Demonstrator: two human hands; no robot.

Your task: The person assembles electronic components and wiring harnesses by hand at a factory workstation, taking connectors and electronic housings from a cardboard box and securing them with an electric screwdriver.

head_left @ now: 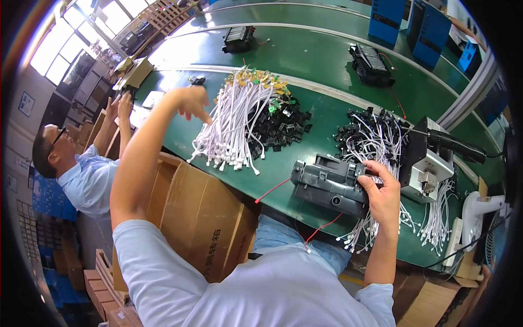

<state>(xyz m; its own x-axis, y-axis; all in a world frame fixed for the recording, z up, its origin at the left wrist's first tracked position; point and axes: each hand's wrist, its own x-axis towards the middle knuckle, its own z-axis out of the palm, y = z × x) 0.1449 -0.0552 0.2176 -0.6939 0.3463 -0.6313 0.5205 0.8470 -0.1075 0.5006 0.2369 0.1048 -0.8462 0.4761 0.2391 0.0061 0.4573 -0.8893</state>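
Note:
My right hand (pixel 381 192) grips the right end of a dark grey plastic housing (pixel 327 184) that lies at the near edge of the green belt (pixel 316 117). Red wires (pixel 271 191) trail from the housing toward me. My left hand (pixel 192 102) is raised above the belt with fingers loosely curled, holding nothing, close to the left side of a big bundle of white cables (pixel 239 117). Small black plastic clips (pixel 283 126) are heaped against that bundle.
A second heap of white cables with black connectors (pixel 373 136) lies beside a black-and-white benchtop fixture (pixel 427 161). Two more dark housings (pixel 372 64) (pixel 238 39) sit farther up the belt. Cardboard boxes (pixel 201 218) stand at my left. Another person (pixel 81 169) works at the left.

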